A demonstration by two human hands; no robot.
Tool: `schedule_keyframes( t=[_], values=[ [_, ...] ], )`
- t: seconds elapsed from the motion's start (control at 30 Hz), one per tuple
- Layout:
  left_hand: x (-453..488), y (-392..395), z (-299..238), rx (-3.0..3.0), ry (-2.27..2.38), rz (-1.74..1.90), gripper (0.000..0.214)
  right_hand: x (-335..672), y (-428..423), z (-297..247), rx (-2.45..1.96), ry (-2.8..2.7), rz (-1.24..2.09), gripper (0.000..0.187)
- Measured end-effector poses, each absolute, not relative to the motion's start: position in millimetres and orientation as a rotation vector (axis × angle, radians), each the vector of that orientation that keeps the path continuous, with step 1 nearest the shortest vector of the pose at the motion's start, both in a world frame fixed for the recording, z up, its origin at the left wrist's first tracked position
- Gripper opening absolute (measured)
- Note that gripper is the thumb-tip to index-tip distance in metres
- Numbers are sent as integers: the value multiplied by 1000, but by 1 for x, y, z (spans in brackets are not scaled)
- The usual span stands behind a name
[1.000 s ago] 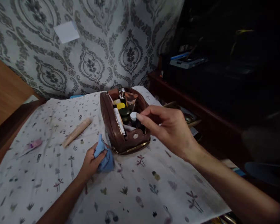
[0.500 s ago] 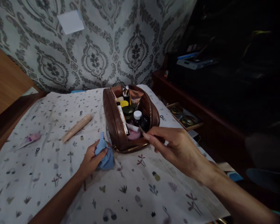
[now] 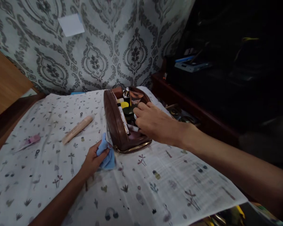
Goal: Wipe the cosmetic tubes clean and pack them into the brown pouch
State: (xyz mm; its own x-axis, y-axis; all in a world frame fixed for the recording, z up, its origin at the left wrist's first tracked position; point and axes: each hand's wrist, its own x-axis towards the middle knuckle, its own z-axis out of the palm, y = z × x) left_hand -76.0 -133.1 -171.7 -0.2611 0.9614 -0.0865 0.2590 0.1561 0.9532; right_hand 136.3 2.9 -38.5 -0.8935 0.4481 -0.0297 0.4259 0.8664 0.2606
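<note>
A brown zip-up toiletry bag (image 3: 116,125) stands unzipped on the patterned cloth, packed with several cosmetics. My right hand (image 3: 153,122) reaches over its right side, fingers curled round a small bottle whose white cap (image 3: 135,116) peeks out; the rest of the bottle is hidden. Near those fingers lie a white tube (image 3: 133,128) and a pink item (image 3: 134,135). Left of the bag's front corner, my left hand (image 3: 94,158) is closed on a crumpled blue cloth (image 3: 108,157). Also in the bag are a silver-topped bottle (image 3: 126,93) and a copper-coloured tube (image 3: 135,97).
On the patterned cloth (image 3: 85,194) lie a beige tube (image 3: 77,129) and, farther left, a pink packet (image 3: 31,140). Beyond the right edge is an open drawer (image 3: 175,111) with round items. A patterned wall (image 3: 94,62) rises behind.
My right hand has moved up and over the bag, from pinching a small thin thing at its front edge to closing round the white-capped bottle. My left hand has stayed put with the cloth.
</note>
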Motion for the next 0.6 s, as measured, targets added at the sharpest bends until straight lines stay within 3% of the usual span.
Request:
schedule_keyframes(
  t=[0.6],
  values=[
    [-81,-134,-187,1106,1532,1129,37,143,10,-55,459,3069,312,27]
  ],
)
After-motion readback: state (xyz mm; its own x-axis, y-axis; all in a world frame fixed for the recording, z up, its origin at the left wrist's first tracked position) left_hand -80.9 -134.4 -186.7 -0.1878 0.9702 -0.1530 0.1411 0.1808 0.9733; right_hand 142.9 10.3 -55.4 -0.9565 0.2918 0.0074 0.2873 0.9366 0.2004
